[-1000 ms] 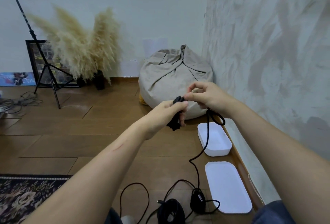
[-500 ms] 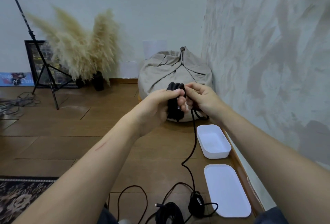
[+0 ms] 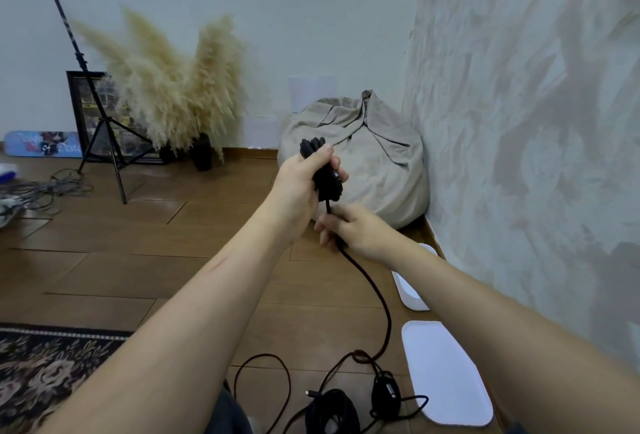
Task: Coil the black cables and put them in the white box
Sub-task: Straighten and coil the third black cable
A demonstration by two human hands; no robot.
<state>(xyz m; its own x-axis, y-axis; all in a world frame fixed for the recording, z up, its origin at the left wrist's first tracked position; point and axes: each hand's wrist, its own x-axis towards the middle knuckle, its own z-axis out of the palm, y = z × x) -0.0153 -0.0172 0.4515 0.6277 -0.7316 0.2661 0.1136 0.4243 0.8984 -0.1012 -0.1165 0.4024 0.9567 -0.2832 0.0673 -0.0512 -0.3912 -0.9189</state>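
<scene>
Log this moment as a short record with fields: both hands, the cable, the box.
left hand: grips the coiled bundle of black cable, held up
right hand: pinches the loose strand just below the bundle
loose strand: trails down to the wooden floor
white plastic box: on the floor by the wall, partly hidden by the right forearm
flat white lid: on the floor, near the box
second black cable coil: on the floor
</scene>
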